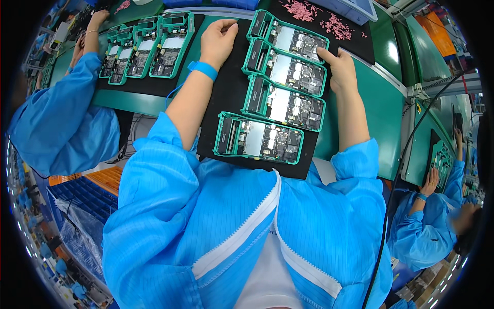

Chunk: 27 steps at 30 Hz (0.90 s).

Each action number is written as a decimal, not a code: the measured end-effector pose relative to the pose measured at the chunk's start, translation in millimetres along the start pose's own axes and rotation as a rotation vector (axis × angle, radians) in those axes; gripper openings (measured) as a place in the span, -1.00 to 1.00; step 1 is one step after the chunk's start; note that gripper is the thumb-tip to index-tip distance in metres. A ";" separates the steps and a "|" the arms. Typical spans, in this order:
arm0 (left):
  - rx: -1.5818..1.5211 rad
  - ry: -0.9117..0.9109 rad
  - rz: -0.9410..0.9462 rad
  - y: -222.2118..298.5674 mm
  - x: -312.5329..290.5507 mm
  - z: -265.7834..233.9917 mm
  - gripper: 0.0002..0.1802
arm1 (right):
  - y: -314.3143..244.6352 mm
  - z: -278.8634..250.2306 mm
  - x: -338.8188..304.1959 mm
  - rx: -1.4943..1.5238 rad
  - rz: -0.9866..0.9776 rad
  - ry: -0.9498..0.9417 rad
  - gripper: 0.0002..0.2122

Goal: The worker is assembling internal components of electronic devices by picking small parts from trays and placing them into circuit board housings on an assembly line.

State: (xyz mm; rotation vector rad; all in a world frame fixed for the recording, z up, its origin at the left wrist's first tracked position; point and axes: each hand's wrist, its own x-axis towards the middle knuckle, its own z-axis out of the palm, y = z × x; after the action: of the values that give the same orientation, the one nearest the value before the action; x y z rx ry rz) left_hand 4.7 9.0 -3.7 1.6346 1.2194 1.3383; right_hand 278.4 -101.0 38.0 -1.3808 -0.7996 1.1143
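Observation:
Several green-framed phone assemblies with dark circuit boards and silver plates lie in a column on a black mat [218, 110]. The farthest assembly [296, 42] is under the thumb tip of my right hand [343, 71], which touches its right corner. That hand's thumb stands apart from its bent fingers. My left hand [218, 42] hovers left of the column with fingers curled and pressed together; anything between them is too small to tell. A blue wrist strap [204, 69] circles my left wrist. The nearest assembly [259, 139] sits apart from the others, shifted left.
Small pink pieces [337, 27] lie scattered on the dark mat at the far right, beside a blue bin [355, 9]. More green-framed assemblies [171, 46] rest to the left near a co-worker's arm [91, 44]. A black cable [399, 180] runs down the right side.

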 end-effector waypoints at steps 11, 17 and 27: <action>0.131 -0.076 0.107 0.5 13.7 32.4 -0.68 | 11.2 -140.7 -64.9 0.241 -0.242 0.628 -0.67; 0.201 -0.134 0.159 -11.6 20.8 15.0 -0.69 | 17.5 -249.7 -122.7 0.297 -0.511 1.058 -0.73; 0.065 -0.189 0.043 -11.4 24.9 21.8 -0.70 | 19.7 -395.6 -148.7 0.243 -0.547 1.562 -0.73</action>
State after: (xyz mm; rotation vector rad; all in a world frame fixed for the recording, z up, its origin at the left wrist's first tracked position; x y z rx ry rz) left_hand 23.9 37.3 -11.2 1.7979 1.1313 1.1501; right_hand 598.8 -376.1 12.1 -1.2438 0.1534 -0.4074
